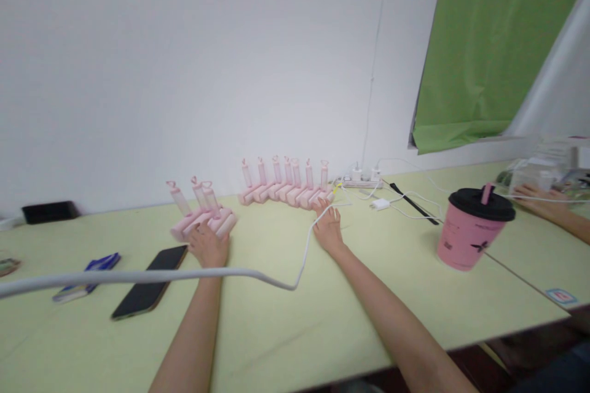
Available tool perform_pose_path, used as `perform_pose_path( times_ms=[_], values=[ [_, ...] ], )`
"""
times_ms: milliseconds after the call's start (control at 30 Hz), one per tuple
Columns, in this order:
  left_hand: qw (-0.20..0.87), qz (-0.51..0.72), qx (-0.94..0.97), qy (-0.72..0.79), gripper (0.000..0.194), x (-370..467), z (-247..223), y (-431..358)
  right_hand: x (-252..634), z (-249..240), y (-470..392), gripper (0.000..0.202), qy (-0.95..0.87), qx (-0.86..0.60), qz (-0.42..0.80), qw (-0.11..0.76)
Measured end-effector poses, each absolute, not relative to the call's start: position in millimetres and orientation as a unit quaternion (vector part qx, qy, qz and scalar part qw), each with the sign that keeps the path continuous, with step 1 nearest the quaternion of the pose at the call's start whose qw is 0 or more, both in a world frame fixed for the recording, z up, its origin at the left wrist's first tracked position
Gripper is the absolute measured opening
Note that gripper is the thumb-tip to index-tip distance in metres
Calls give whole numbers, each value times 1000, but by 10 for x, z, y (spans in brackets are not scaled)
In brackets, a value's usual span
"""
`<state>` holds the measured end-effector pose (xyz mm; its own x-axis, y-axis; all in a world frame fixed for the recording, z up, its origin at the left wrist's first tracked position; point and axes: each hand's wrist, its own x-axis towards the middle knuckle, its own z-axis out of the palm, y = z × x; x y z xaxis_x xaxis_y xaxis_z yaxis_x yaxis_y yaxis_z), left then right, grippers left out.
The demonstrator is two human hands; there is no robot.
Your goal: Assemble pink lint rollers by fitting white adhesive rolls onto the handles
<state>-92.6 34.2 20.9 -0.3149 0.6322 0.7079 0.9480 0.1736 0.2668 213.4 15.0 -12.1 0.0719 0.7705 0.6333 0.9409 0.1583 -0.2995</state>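
Pink devices with thick rounded bases and upright pale tubes topped by small loops stand near the wall in two sets. My left hand (209, 247) lies against the front of the smaller set (184, 226), its fingers curled over the bases. Some fingertips are hard to make out there. Farther right, several more make up a curved row (270, 191). At the right end of that row, my right hand (328, 227) touches the last base with its fingers apart. A white cable (271, 282) runs in front of both forearms, blurred and close to the camera.
A black phone (150, 282) and a blue packet (90, 277) lie left. A pink cup (470, 236) with a black lid stands right. Behind are a power strip (364, 183), a white plug (380, 204) and a black strap (415, 204). Another person's hand (534, 195) is far right.
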Motion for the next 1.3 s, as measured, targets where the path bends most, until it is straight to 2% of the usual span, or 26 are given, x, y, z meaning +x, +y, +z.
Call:
perform_pose_path(
  times_ms=[167, 267, 467, 633, 767, 1067, 1133, 1300],
  values=[
    [167, -482, -533, -675, 58, -849, 318, 276, 2148, -236, 456, 59, -644, -699, -128, 282],
    [147, -507, -561, -638, 50, -786, 350, 272, 2127, -322, 523, 60, -642, -711, -111, 264],
    [216, -386, -713, -544, 32, -404, 277, 186, 2151, -240, 521, 65, -665, -676, -168, 269],
    [216, -272, -849, -398, 27, -81, 148, -1, 2355, -133, 764, 56, -708, -620, -197, 275],
    [211, -267, -863, -374, 28, -53, 75, 42, 2460, -238, 1001, 58, -678, -653, -148, 303],
    [149, -308, -859, -382, 20, -47, 34, 186, 2433, -101, 817, 43, -745, -561, -176, 315],
    [123, -310, -854, -400, 25, -31, 40, 165, 2360, -41, 655, 45, -750, -560, -173, 306],
    [28, -306, -844, -439, 71, -7, 16, 164, 2052, 88, 90, 47, -771, -530, -160, 316]
  ],
)
